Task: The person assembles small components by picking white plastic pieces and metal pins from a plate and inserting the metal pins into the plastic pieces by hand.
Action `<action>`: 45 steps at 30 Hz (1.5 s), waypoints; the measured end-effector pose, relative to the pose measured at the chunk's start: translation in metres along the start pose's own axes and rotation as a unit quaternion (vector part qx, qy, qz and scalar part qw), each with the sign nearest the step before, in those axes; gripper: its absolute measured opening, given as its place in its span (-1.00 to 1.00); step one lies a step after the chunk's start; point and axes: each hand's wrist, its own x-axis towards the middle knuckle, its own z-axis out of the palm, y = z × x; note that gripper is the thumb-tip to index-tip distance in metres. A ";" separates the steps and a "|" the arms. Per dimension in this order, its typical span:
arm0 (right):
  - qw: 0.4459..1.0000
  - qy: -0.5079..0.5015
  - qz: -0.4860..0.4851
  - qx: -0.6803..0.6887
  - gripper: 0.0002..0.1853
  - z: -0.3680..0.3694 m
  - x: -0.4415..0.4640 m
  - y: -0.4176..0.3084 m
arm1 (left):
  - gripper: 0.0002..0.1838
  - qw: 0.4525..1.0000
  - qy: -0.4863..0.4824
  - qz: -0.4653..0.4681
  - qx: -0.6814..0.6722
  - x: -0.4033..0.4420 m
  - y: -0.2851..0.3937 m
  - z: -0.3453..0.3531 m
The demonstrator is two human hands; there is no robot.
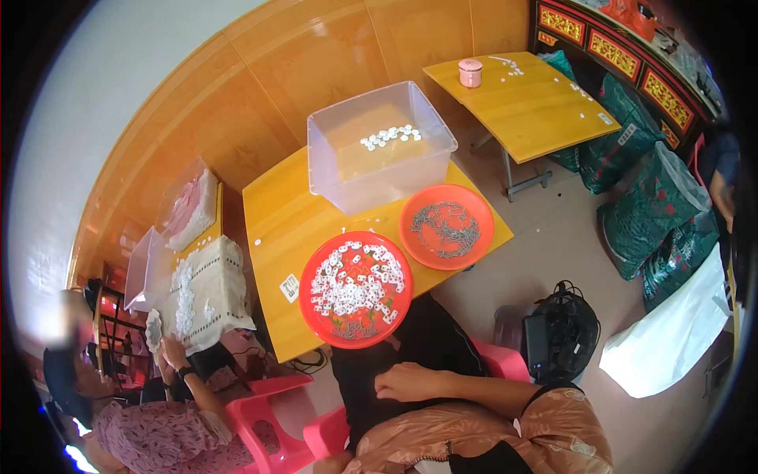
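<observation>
My right hand (403,381) rests on the dark cloth over my lap. Its fingers curl under, and anything inside them is hidden. At the bottom edge a bit of skin shows, probably my left arm; the left hand itself is out of sight. Just beyond my lap, a red-orange tray (306,272) holds many small white plastic pieces (355,296) with two dark marks each, and a small heap of grey metal pins (354,329). To its right stands an orange bowl (410,209) of similar pins (446,229). Both sit on a yellow wooden table (272,213).
Behind them is a clear plastic bin (371,170) with white pieces inside. A second table (545,126) carries a pink canister (470,73). Green sacks (651,201) and a white sack (663,340) line the right. At left, a co-worker (150,426) sits at a cloth-covered table.
</observation>
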 end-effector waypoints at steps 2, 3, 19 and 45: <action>1.000 0.009 0.007 0.022 -0.75 -0.011 -0.001 -0.005 | -0.83 1.000 -0.012 -0.012 -0.002 0.004 0.003 -0.004; 0.999 0.021 0.016 0.038 -0.75 -0.016 -0.002 -0.007 | -0.83 1.000 -0.018 -0.017 -0.004 0.007 0.005 -0.005; 0.980 0.190 -0.013 -0.063 -0.83 -0.017 -0.003 0.012 | -0.82 0.992 -0.114 -0.046 -0.014 0.039 0.015 -0.030; 0.952 0.171 -0.051 -0.249 -0.96 -0.006 0.004 0.014 | -0.80 0.936 -0.277 -0.174 -0.127 -0.079 -0.011 -0.023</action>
